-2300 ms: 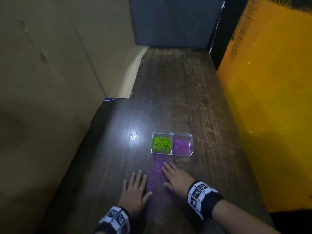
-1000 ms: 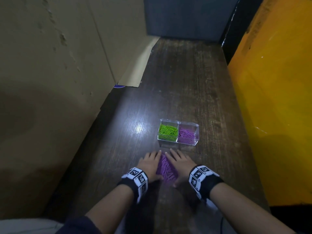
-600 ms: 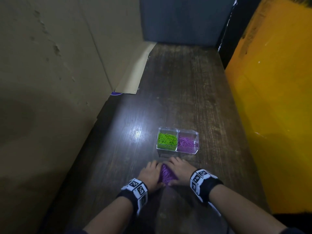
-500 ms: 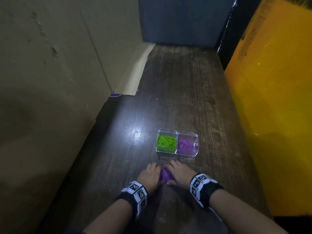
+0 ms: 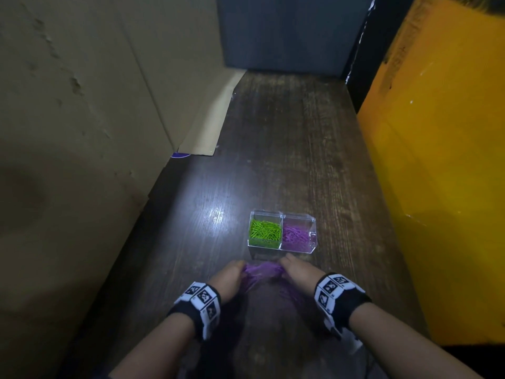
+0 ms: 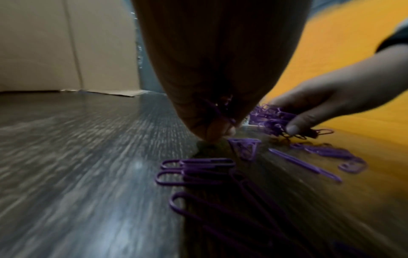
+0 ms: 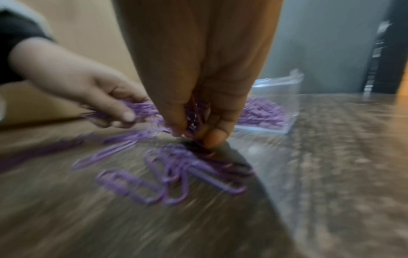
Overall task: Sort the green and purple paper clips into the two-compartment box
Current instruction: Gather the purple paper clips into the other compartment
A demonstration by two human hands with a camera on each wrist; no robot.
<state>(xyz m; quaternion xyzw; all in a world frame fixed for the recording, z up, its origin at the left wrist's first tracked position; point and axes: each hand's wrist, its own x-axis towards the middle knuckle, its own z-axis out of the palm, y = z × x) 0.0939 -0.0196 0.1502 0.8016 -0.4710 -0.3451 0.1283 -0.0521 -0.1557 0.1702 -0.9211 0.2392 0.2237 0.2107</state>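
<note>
A clear two-compartment box (image 5: pixel 311 234) stands on the dark wooden table, green clips (image 5: pixel 265 229) in its left half and purple clips (image 5: pixel 295 234) in its right. Just in front of it my left hand (image 5: pixel 228 277) and right hand (image 5: pixel 297 273) each grip part of a bunch of purple paper clips (image 5: pixel 262 269) lifted between them. The left wrist view shows my left hand (image 6: pixel 215 120) curled around clips, with loose purple clips (image 6: pixel 198 170) on the table below. In the right wrist view my right hand (image 7: pixel 198 129) pinches clips, the box (image 7: pixel 278 104) just behind.
A tall cardboard wall (image 5: pixel 82 105) lines the left side and a yellow panel (image 5: pixel 437 160) the right. A dark grey panel (image 5: pixel 287 31) closes the far end. A cardboard flap (image 5: pixel 210 127) lies on the table at the back left.
Both hands swept the spread purple clips together into a heap, then curled round them and lifted a bunch off the table. Several clips stay on the wood beneath.
</note>
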